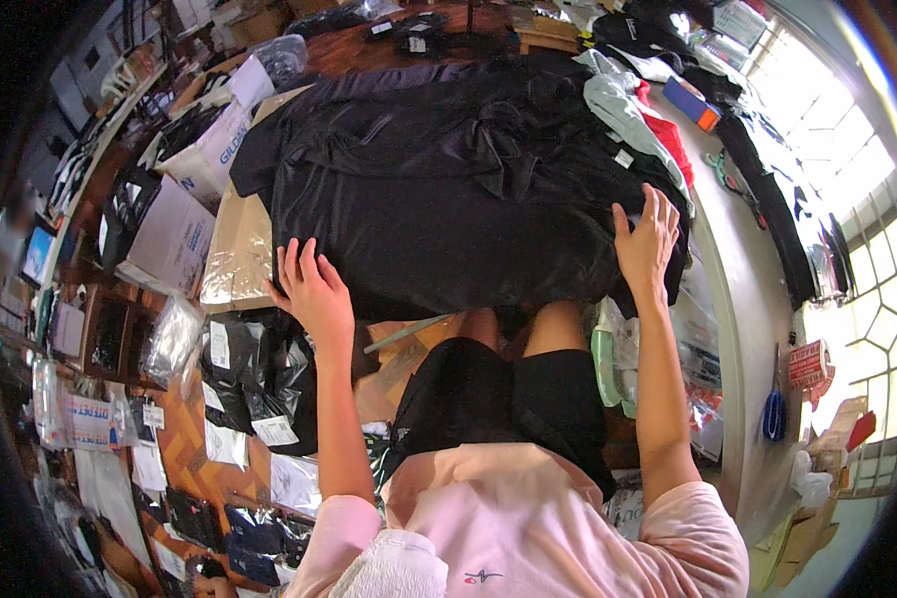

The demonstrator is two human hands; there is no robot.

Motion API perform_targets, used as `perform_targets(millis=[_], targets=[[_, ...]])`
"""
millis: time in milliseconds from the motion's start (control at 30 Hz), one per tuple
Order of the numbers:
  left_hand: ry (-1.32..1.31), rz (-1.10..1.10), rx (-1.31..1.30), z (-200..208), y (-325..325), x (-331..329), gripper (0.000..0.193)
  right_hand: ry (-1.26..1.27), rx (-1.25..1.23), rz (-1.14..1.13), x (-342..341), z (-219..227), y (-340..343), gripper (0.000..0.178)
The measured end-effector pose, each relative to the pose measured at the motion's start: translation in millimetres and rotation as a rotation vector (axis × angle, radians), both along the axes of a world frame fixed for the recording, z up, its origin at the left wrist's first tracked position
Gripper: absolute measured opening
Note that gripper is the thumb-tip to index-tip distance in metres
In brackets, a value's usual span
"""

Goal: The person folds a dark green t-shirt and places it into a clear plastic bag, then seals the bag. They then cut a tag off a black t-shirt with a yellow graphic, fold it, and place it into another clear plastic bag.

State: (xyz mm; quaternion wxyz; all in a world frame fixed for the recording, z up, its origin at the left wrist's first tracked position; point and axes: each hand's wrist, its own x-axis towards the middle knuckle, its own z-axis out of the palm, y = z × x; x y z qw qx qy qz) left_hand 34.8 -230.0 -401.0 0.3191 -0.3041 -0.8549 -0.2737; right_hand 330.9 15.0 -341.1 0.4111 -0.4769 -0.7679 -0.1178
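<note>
A black garment (439, 234) lies spread in front of me, smooth along the near side and bunched in folds farther back. My left hand (312, 291) rests at its near left corner, fingers stretched out. On the right edge of the cloth lies my right hand (648, 239), open, with the thumb apart from the fingers. Neither hand grips the fabric. A small white tag (623, 157) shows near the far right of the black cloth. Under its left side, a brown cardboard piece with clear plastic (237, 257) sticks out.
White cartons (169, 231) stand to the left. Black plastic parcels (259, 364) with white labels lie on the floor at lower left. Pale and red cloth (668, 143), a blue and orange box (690, 104) and green-handled scissors (725, 173) are at the right, by the windows.
</note>
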Motion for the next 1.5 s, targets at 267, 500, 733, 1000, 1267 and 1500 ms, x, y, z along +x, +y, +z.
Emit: perform_targets(millis=[267,500,733,1000,1267,1500], targets=[[-0.056,-0.316,0.267,16,12,54,0.021,0.172,-0.376,0.330,29,16,-31,0.008],[-1.051,-0.994,0.443,47,70,152,0.032,-0.021,-0.477,0.785,22,15,-107,0.010],[-1.290,-1.166,0.222,39,90,159,0.050,0.171,-0.917,0.858,45,48,-154,0.016],[-1.469,-1.522,0.069,88,53,169,0.038,-0.073,-0.319,0.810,35,38,-102,0.019],[-1.703,-1.485,0.051,111,36,186,0.024,0.859,-1.071,1.077,68,49,-154,0.020],[-1.516,-1.250,0.037,77,44,215,0.018,0.396,-0.582,0.862,78,46,-163,0.042]])
